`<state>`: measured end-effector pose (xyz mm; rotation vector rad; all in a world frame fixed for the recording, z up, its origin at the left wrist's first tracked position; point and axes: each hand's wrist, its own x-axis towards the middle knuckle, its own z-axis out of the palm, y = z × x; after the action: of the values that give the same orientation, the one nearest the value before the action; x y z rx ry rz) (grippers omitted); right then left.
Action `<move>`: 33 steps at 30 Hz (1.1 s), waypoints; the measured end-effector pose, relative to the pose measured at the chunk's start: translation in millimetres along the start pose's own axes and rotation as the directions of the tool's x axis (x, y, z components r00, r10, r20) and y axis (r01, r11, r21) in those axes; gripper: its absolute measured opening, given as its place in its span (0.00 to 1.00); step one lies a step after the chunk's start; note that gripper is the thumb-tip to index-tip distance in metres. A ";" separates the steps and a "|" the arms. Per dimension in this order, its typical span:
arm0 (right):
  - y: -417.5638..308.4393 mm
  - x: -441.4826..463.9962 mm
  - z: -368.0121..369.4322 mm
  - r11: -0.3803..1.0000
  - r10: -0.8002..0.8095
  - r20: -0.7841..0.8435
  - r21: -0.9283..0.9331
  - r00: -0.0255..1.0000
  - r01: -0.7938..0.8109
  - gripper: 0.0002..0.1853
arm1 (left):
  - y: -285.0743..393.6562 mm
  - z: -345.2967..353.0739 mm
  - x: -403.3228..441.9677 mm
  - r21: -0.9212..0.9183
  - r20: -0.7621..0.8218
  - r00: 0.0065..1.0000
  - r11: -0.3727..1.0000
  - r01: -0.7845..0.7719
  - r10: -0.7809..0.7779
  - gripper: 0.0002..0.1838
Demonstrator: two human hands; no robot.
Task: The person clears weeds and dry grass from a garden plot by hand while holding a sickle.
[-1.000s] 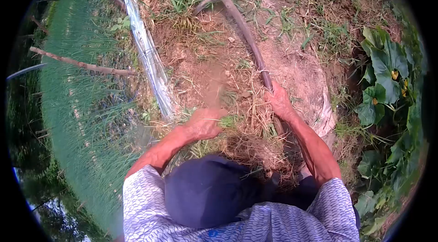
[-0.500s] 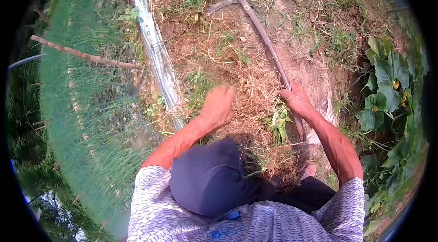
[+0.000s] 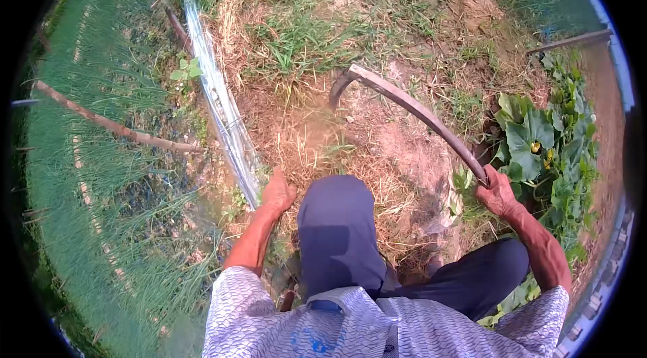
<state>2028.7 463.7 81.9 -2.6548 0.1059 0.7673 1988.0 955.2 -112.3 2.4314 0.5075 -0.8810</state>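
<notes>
My right hand (image 3: 497,191) is closed around the lower end of a long, curved wooden handle. The handle belongs to a sickle (image 3: 421,114), which slants up and left from my fist. Its short hooked blade (image 3: 338,90) points down over the soil and cut dry grass. On the other side of my raised knee (image 3: 335,233), my left hand (image 3: 278,191) is beside a folded strip of clear plastic sheeting (image 3: 219,105). It looks empty, with a finger and the thumb apart; its other fingers show poorly. Dry grass (image 3: 387,186) lies between my hands.
Green grass tufts (image 3: 290,44) grow ahead of the blade. Thin-leaved green plants (image 3: 114,176) fill the left side, with a wooden stick (image 3: 118,127) across them. Broad-leaved plants with yellow flowers (image 3: 532,135) stand close to my right arm. A blue-edged border curves along the far right.
My right hand has moved right with the sickle, and its blade has turned downward. My left hand has drawn back left, away from the dry grass. The camera view has shifted.
</notes>
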 end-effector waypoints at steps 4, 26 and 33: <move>-50.8 -9.5 -13.7 0.997 0.043 0.126 0.053 0.991 -0.050 0.17 | -4.5 -3.4 -0.2 -0.066 -0.019 0.997 0.995 -0.070 0.069 0.32; -176.4 106.2 14.4 0.680 -0.733 0.243 0.299 0.636 0.670 0.20 | 94.8 -137.7 -8.9 -0.923 -0.382 0.854 -0.192 -0.334 0.353 0.25; -117.5 217.9 83.4 0.811 -0.552 0.200 0.354 0.809 0.466 0.11 | 75.2 -159.3 -26.2 -0.829 -0.540 0.842 0.180 -0.530 -0.011 0.23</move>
<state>2192.3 610.6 -59.4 -2.1046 -0.5286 0.8635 2083.6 980.6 35.8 1.3272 0.5117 0.2551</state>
